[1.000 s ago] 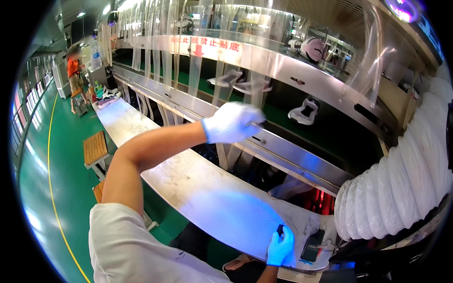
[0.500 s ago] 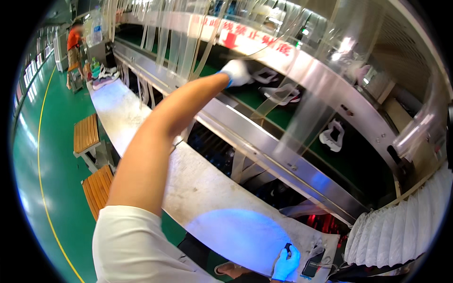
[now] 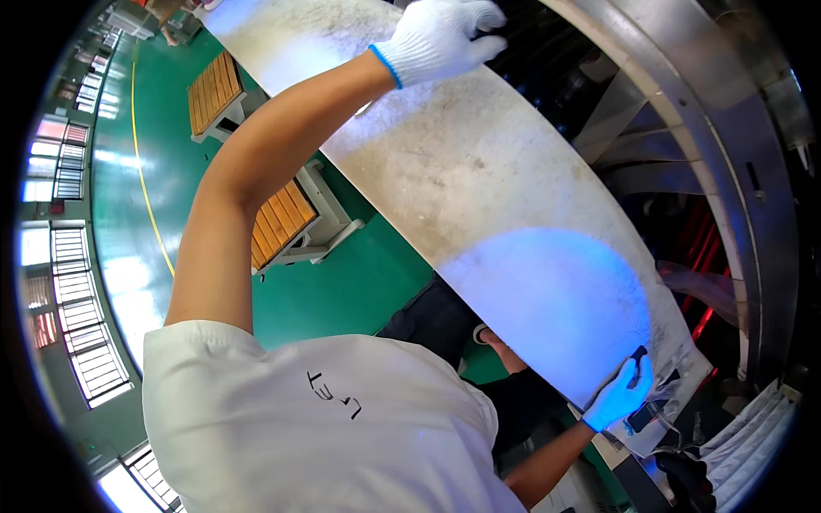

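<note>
In a white knit glove with a blue cuff, my left hand (image 3: 438,44) hovers over the far edge of the long pale worktable (image 3: 445,162). Its fingers are loosely curled, with a gap between them, and I see nothing in them. My right hand (image 3: 617,395), gloved and tinted blue by the light, is at the table's near right end. It pinches a small black object (image 3: 639,352) whose kind I cannot make out. A blue-violet patch of light (image 3: 547,295) covers the tabletop beside it.
Two slatted wooden stools (image 3: 214,92) stand on the green floor left of the table. A curved metal machine frame (image 3: 727,128) runs along the right. Near my right hand lie a dark flat device (image 3: 641,416) and cables; pleated white material (image 3: 748,440) hangs beyond.
My left hand has come back from the conveyor with the shoe uppers to above the table. The view has turned down, so the conveyor belt is out of sight. My right hand keeps the black object.
</note>
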The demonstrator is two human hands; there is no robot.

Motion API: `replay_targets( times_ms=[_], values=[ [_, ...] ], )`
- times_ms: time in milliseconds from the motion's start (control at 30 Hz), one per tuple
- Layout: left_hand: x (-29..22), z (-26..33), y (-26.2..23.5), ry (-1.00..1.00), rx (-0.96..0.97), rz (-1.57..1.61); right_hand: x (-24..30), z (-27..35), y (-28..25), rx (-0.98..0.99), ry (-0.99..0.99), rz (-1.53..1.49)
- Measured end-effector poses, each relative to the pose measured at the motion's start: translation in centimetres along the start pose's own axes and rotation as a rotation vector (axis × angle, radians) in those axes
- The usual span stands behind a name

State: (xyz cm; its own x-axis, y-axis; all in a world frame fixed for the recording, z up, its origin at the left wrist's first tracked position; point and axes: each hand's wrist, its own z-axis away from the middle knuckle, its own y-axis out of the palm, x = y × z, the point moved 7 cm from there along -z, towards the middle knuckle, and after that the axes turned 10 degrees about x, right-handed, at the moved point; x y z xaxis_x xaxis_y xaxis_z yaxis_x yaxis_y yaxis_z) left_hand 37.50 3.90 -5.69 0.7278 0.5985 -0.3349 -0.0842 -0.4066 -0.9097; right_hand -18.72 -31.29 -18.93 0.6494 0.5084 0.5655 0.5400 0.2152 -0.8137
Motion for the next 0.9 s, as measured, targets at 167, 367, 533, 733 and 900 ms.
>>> replay_targets(
  times_ms=[167,367,533,733,900],
  values=[
    [9.4,-7.3,6.0,-0.376,-0.004,-0.252,0.3,0.5,0.1,-0.02,0.019,0.007],
    [16.4,-19.4,13.9,-0.392,0.063,-0.213,-0.8,0.4,0.1,-0.064,-0.006,0.014],
    [5.8,-25.5,20.1,-0.228,0.205,-0.141,-0.7,0.7,0.3,-0.059,0.019,-0.007],
    [-2.6,-19.2,26.7,0.026,0.28,-0.219,0.0,0.6,-0.4,-0.051,-0.093,-0.079],
    [1.2,-15.7,24.9,-0.034,0.23,-0.262,0.3,-0.2,0.0,-0.065,-0.114,-0.132]
  ],
)
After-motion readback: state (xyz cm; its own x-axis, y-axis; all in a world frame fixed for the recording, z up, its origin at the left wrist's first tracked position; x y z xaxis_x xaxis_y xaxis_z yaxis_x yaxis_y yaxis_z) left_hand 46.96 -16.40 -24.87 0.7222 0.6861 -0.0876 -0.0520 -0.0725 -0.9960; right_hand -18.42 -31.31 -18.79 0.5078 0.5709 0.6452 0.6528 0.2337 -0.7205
